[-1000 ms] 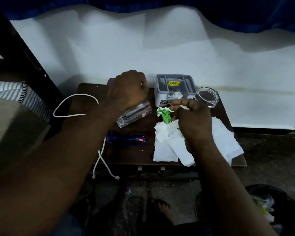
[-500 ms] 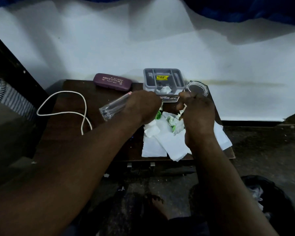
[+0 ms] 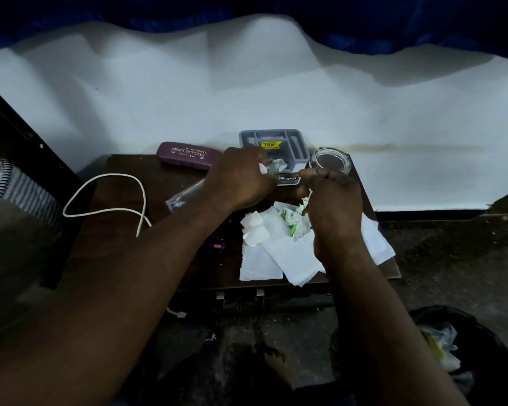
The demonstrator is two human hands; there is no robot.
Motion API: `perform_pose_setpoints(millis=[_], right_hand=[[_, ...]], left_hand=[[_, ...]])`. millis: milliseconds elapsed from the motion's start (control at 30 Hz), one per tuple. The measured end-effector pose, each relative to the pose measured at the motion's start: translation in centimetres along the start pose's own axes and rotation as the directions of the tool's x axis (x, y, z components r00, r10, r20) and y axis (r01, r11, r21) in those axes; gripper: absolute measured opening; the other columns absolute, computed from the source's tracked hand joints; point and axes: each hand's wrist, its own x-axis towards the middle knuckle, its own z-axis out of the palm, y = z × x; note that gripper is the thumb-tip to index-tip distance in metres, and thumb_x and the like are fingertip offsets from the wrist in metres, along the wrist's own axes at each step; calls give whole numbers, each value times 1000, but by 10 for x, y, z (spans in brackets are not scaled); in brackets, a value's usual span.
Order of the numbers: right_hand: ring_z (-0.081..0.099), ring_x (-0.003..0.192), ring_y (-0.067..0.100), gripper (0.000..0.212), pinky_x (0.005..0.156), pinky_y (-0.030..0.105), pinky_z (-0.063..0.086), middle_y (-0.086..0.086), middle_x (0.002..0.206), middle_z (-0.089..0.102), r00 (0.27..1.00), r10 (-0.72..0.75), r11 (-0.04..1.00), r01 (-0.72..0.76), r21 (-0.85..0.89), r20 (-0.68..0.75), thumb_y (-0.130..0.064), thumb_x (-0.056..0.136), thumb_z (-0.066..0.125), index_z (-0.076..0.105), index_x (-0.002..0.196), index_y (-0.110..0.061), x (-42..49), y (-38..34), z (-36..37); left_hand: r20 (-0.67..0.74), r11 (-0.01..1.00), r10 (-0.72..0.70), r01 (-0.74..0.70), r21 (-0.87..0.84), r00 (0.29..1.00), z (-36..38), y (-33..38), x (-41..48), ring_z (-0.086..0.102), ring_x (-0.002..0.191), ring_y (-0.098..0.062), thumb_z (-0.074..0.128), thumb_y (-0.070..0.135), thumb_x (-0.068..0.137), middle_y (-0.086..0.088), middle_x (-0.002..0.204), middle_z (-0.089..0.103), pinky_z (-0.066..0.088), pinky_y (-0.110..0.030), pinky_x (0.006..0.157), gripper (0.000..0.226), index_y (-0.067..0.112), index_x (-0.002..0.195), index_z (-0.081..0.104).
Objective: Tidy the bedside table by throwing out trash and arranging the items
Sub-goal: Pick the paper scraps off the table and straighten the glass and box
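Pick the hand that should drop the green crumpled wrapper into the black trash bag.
Right. The right hand is beside the green wrapper, and the trash bag sits on that side. The left hand grips the clear container up at the gray tray.

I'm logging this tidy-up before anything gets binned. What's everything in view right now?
bedside table: one, dark brown, centre
spectacle case: one, purple, table's back left
organiser tray: one, grey, back centre, scraps inside
glass bowl: one, clear, back right, beside tray
cable: one, white, looped on table's left
tissues: several, white, table's front right
crumpled wrapper: one, green and white, on the tissues
pen: one, blue and orange, front middle, partly hidden
clear case: one, transparent, sticking out left of the gripping hand
bin bag: one, black, floor, lower right
striped cloth: one, white and dark, far left
left hand: one, at tray's front, grips clear case
right hand: one, above tissues, fingers curled, contents hidden
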Motion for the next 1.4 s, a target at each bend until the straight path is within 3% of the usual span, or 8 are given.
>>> perform_pose_setpoints(millis=[233, 433, 533, 800, 1067, 1167, 1300, 1400], right_hand=[[56, 57, 13, 32, 54, 25, 40, -7, 52, 63, 997, -5, 1000, 5, 0, -78, -9, 87, 62, 77, 65, -28, 4, -6, -12], [51, 52, 14, 23, 51, 23, 39, -4, 55, 64, 995, -14, 1000, 12, -12, -100, -10, 89, 62, 73, 71, -19, 6, -7, -21], [50, 52, 16, 25, 53, 25, 38, -2, 56, 65, 993, -23, 1000, 20, -21, -113, -11, 90, 63, 70, 67, -17, 8, -7, -24], [53, 57, 24, 27, 58, 28, 38, -2, 54, 64, 992, -39, 996, 29, -84, -123, -17, 90, 63, 68, 63, -18, 12, -4, -32], [52, 49, 20, 25, 45, 21, 35, -2, 57, 65, 993, -32, 996, 23, -83, -110, -15, 93, 65, 65, 67, -16, 14, -4, -32], [47, 45, 15, 22, 43, 16, 32, 2, 59, 64, 997, 6, 1000, -7, -20, -75, -11, 92, 66, 66, 70, -15, 12, -4, -30], [54, 47, 11, 10, 47, 23, 40, 2, 67, 70, 997, 34, 995, -27, -92, 75, -15, 88, 69, 73, 80, -11, 9, -1, -28], [51, 42, 4, 21, 55, 25, 41, -3, 65, 74, 971, 70, 955, 2, -298, 228, -30, 91, 73, 73, 74, -17, 5, 5, -21]], left_hand=[[192, 999, 36, -28, -44, 981, -3, 0, -10, 65, 89, -26, 64, 14, 84, -7, 103, 71, 55, -38, 80, 24, 28, 103, 63], [234, 985, 67, -101, 137, 970, 13, 10, -11, 67, 100, -24, 69, 51, 83, 0, 103, 73, 54, -37, 84, 23, 29, 88, 66], [245, 968, 44, -101, 228, 969, 34, 12, -12, 63, 118, -24, 71, 59, 82, 2, 127, 69, 50, -35, 91, 43, 37, 119, 66], [305, 925, 137, -232, 302, 942, 53, 17, -14, 64, 114, -32, 61, 45, 90, -6, 122, 68, 55, -44, 89, 27, 29, 110, 69], [85, 974, 64, -44, -223, 994, 18, 21, -14, 67, 69, -15, 81, 30, 80, 7, 72, 62, 47, -27, 59, 26, 24, 76, 56], [83, 843, -142, 164, -513, 986, -3, 21, -20, 74, 68, -22, 77, 11, 84, -4, 79, 70, 60, -35, 57, 22, 19, 74, 59], [10, 646, -333, 236, -726, 943, -30, 22, -35, 64, 51, -18, 52, -2, 88, -3, 70, 63, 51, -27, 49, 26, 18, 78, 66], [49, 607, -364, 276, -745, 930, -40, 19, -51, 62, 70, -27, 53, 9, 83, -2, 81, 73, 50, -36, 64, 27, 20, 83, 78]])
